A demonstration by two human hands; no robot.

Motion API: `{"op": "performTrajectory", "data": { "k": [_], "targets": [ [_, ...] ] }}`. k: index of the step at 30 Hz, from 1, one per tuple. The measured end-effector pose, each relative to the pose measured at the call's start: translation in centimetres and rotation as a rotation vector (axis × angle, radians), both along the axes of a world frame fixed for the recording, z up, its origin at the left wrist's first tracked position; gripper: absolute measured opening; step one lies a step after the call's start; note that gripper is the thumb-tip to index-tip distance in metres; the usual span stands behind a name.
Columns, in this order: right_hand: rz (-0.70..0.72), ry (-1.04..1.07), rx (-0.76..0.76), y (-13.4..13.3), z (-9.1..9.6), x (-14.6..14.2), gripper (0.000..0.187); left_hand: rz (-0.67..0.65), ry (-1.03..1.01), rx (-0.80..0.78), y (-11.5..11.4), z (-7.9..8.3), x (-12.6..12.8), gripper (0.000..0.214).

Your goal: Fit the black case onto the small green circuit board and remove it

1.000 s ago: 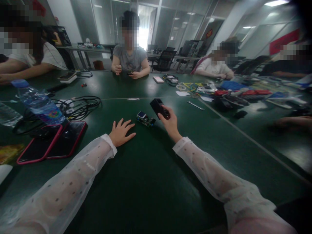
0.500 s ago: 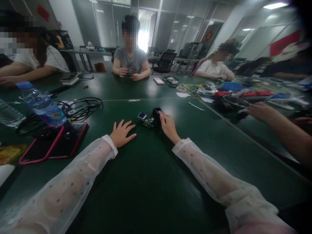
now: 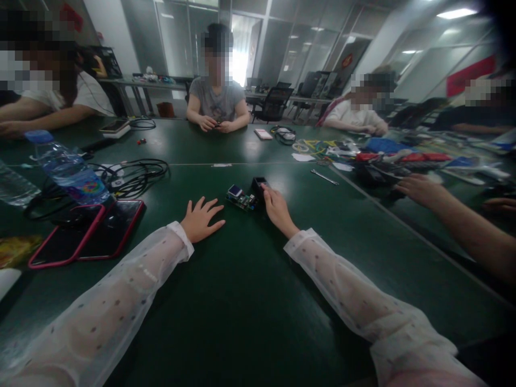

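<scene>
My left hand [image 3: 201,219] lies flat on the dark green table [image 3: 250,301], fingers spread, holding nothing. My right hand [image 3: 279,211] is closed around the right side of a small black box [image 3: 258,184] that looks hollow at the top. The hand covers part of the box. Just left of the box, near it or touching it, sits a green circuit board [image 3: 242,201] with a small screen [image 3: 234,190] on top. The board lies between my two hands, a little beyond my left fingertips.
Two phones in red cases [image 3: 115,231], a water bottle [image 3: 68,169] and black cables [image 3: 139,174] lie on the left. A wrench [image 3: 324,177] rests beyond my right hand. A co-worker's arm [image 3: 455,209] reaches in from the right beside a cluttered pile [image 3: 403,156]. Another person [image 3: 217,102] sits opposite.
My hands, the box and the board have hardly moved. The co-worker's hand on the right has shifted slightly left. The person opposite has lowered their hands a little.
</scene>
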State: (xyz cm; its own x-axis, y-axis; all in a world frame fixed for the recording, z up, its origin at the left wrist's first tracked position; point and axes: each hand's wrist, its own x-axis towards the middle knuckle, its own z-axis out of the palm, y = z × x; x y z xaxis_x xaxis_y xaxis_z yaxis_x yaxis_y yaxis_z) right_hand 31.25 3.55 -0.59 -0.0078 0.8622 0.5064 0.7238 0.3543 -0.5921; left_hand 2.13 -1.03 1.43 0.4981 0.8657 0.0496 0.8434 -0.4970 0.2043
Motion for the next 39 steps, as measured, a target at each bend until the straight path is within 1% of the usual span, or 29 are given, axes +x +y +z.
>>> {"op": "performTrajectory", "data": {
  "k": [6,12,16,19,23,25,28,32,35,39],
  "targets": [
    [-0.02,-0.043,-0.037,-0.2,0.2,-0.1,0.051,-0.005,0.005,0.014,0.0,-0.2,0.0,0.065],
    [-0.036,-0.064,-0.002,-0.1,-0.2,0.1,0.053,-0.008,0.006,0.014,0.0,0.0,-0.1,0.065],
    [-0.073,0.001,0.014,-0.1,0.0,0.3,0.049,-0.004,0.011,0.009,0.0,0.1,0.0,0.065],
    [-0.076,0.087,0.078,-0.5,0.7,0.3,0.045,-0.009,0.009,0.006,0.0,0.1,-0.1,0.065],
    [0.035,0.17,0.217,-1.9,1.9,-0.8,0.047,-0.011,0.001,0.004,0.1,-0.1,-0.2,0.065],
    [0.101,0.172,0.237,-2.8,2.3,-1.8,0.048,-0.012,-0.005,0.008,0.1,-0.2,-0.2,0.065],
    [0.199,0.095,0.236,-3.8,2.7,-3.1,0.047,-0.007,-0.011,0.025,0.1,-0.3,-0.1,0.064],
    [0.253,0.029,0.241,-3.8,2.6,-3.7,0.046,0.003,-0.003,0.022,0.1,-0.3,0.0,0.064],
    [0.279,0.007,0.211,-3.3,2.3,-3.4,0.044,0.005,0.0,0.023,0.0,-0.2,0.1,0.063],
    [0.345,-0.012,0.074,-2.5,1.6,-3.0,0.042,0.008,0.008,0.016,-0.1,0.0,0.1,0.063]
  ]
}}
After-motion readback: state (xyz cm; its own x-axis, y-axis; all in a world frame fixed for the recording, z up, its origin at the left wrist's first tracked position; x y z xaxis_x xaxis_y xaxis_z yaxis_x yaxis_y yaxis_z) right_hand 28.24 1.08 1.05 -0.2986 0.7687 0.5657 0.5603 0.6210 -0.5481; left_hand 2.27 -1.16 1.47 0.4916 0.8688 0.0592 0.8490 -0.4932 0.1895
